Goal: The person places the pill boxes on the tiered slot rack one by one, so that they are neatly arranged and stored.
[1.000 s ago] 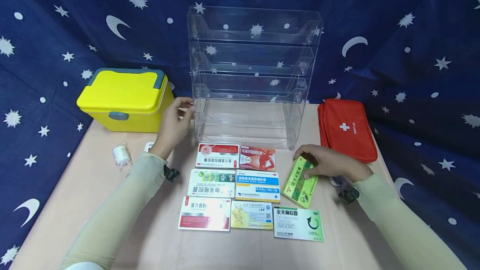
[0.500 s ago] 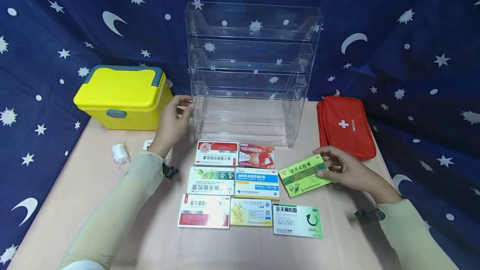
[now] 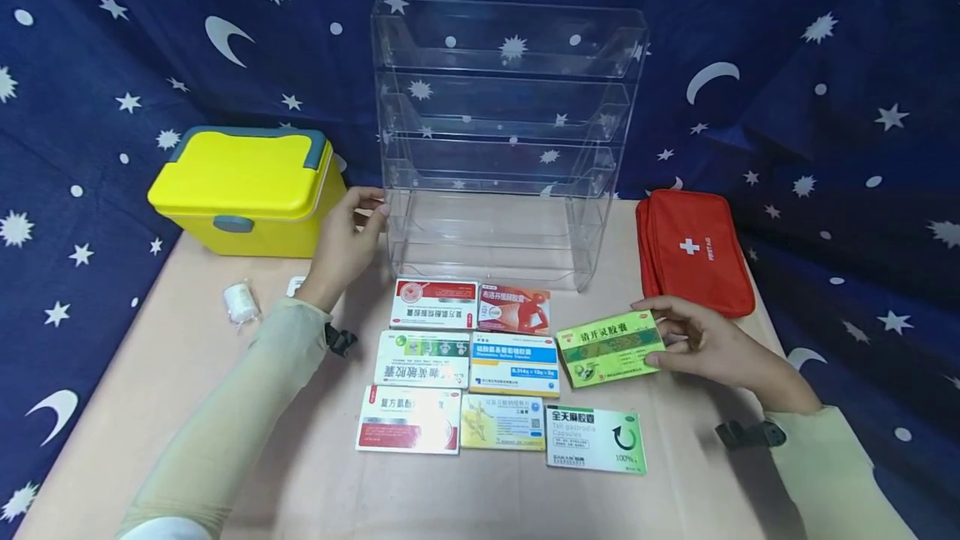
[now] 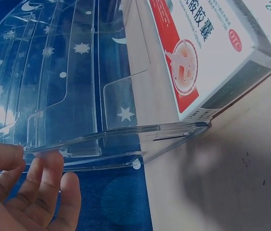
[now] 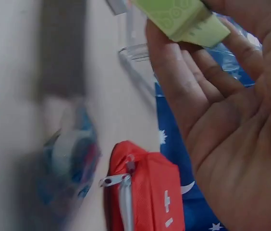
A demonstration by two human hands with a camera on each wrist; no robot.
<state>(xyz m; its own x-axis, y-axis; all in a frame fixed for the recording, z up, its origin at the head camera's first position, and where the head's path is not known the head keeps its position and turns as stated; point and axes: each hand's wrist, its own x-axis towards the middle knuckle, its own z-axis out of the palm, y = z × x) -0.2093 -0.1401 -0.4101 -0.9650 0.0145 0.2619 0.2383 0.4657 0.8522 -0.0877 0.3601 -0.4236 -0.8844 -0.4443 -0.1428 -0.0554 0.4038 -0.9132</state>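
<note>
My right hand [image 3: 701,344] pinches a green medicine box [image 3: 611,348] at its right end, thumb on the printed front and fingers behind. In the right wrist view one end of that green box [image 5: 178,19] shows between thumb and fingers. The clear plastic tiered rack [image 3: 487,227] stands at the back; my left hand [image 3: 348,240] pinches its left side edge between thumb and fingertips. Below the rack, several medicine boxes lie face up in rows, among them a red box [image 3: 514,310], a blue-and-white box [image 3: 515,367] and a green-and-white box [image 3: 595,440].
Left of the rack sits a yellow lidded case [image 3: 243,190], with a wrapped white roll [image 3: 241,304] in front of it. A red first aid pouch [image 3: 693,252] lies on the right. Behind the table hangs a blue star-patterned cloth [image 3: 787,90].
My right hand has shifted right and turned the green box from a steep slant to nearly level, now gripping its right end. The left hand stays at the rack's side.
</note>
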